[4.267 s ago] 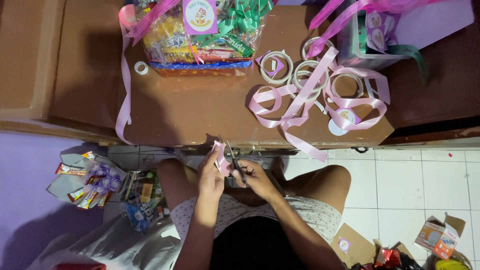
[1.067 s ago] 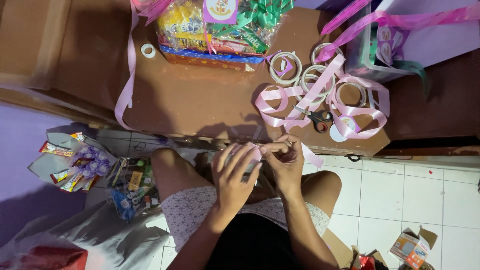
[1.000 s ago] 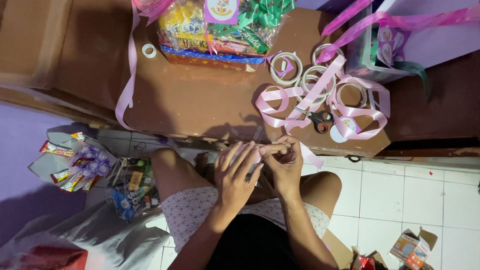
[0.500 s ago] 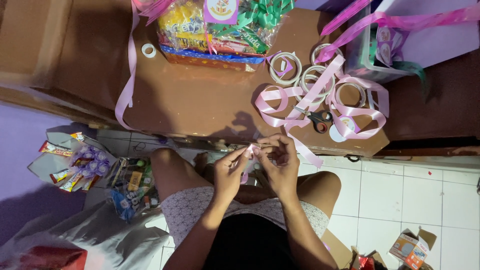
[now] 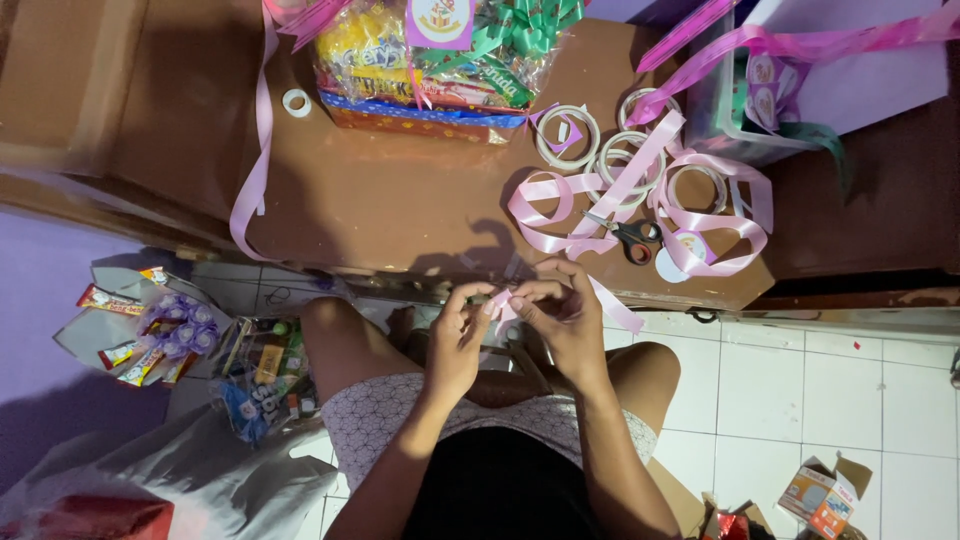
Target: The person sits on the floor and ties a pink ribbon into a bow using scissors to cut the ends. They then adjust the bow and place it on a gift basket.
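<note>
On the floor at far left lies a purple-wrapped bouquet of snack packets [image 5: 150,330], with more loose packets [image 5: 262,372] just beside the person's knee, all within arm's reach. Above them a long pink ribbon strip [image 5: 255,150] hangs off the edge of the brown table [image 5: 400,200], trailing from the wrapped snack hamper [image 5: 440,60] that stands at the table's back. A small tape roll [image 5: 296,102] sits just left of the hamper. Below the table edge, over the lap, the left hand [image 5: 455,340] pinches one end of a short pink ribbon piece [image 5: 500,303] between thumb and fingertips, and the right hand [image 5: 562,315] is closed on the other end, so the piece is held taut between them for folding, as I judge it. Farther right on the table lie tape rings [image 5: 568,135], looped pink ribbon [image 5: 640,190] and black-handled scissors [image 5: 632,236], near the hands. A clear box [image 5: 740,110] with ribbon stands at far right.
</note>
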